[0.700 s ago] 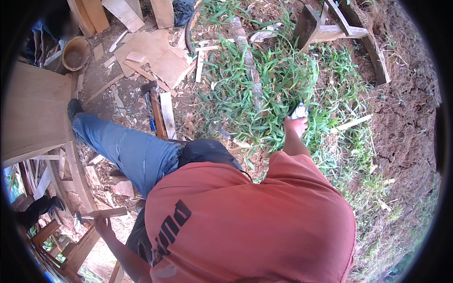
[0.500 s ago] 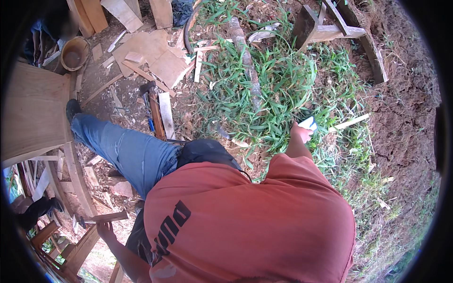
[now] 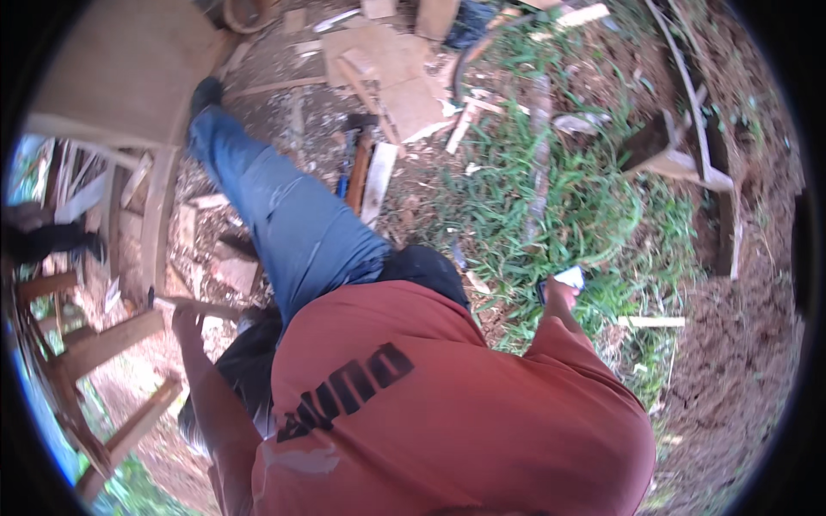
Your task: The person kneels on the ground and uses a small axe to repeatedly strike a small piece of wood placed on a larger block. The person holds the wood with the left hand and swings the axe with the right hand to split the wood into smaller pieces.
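Note:
At the lower left, my left hand (image 3: pixel 185 320) is closed around a short wooden piece (image 3: pixel 219 310) with a dark tip at one end. My right hand (image 3: pixel 561 297), out over the grass on the right, grips a small flat white object (image 3: pixel 569 277) with a dark edge; its exact kind is unclear. Beyond my stretched leg in blue jeans (image 3: pixel 284 211) lies a tool with a dark head and brown wooden handle (image 3: pixel 359 172). A pale wood strip (image 3: pixel 379 182) lies beside that handle, and a small blue item (image 3: pixel 342 187) is on its other side.
A large wooden panel (image 3: pixel 129 69) stands at the upper left, with wooden framing (image 3: pixel 112 344) below it. Flat board pieces (image 3: pixel 387 69) and scraps cover the ground ahead. Grass (image 3: pixel 585 198) holds a long log (image 3: pixel 539 155). A wooden frame (image 3: pixel 688 159) lies at right.
The whole view has turned, so the ground and boards sit further right and lower. Both hands keep their hold; the white object now shows more of its bright face.

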The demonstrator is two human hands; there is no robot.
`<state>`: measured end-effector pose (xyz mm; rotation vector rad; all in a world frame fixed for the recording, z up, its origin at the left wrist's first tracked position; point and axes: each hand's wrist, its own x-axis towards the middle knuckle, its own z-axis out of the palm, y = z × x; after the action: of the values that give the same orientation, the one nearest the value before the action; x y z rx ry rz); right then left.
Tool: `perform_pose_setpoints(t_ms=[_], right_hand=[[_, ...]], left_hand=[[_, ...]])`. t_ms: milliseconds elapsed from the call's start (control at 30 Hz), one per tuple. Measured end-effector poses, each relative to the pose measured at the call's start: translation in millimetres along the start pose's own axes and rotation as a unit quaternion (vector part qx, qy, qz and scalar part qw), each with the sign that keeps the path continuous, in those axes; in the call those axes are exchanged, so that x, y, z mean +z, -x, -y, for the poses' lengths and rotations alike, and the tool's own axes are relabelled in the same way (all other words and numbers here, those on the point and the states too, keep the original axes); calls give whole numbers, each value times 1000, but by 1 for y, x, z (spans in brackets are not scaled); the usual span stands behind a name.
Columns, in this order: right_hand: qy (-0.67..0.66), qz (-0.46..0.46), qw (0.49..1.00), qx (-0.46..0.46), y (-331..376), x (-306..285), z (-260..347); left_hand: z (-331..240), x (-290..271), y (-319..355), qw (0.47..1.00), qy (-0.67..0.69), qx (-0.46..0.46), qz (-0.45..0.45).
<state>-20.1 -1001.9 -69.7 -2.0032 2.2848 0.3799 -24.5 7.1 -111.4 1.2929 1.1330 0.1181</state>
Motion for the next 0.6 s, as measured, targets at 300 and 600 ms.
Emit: perform_pose_setpoints(t_ms=[300, 600], right_hand=[[33, -56, 899, -433, 28, -24, 54], [91, 192, 646, -733, 278, 90, 222]], left_hand=[[0, 51, 48, 998, -11, -60, 21], [10, 86, 74, 993, 38, -106, 20]])
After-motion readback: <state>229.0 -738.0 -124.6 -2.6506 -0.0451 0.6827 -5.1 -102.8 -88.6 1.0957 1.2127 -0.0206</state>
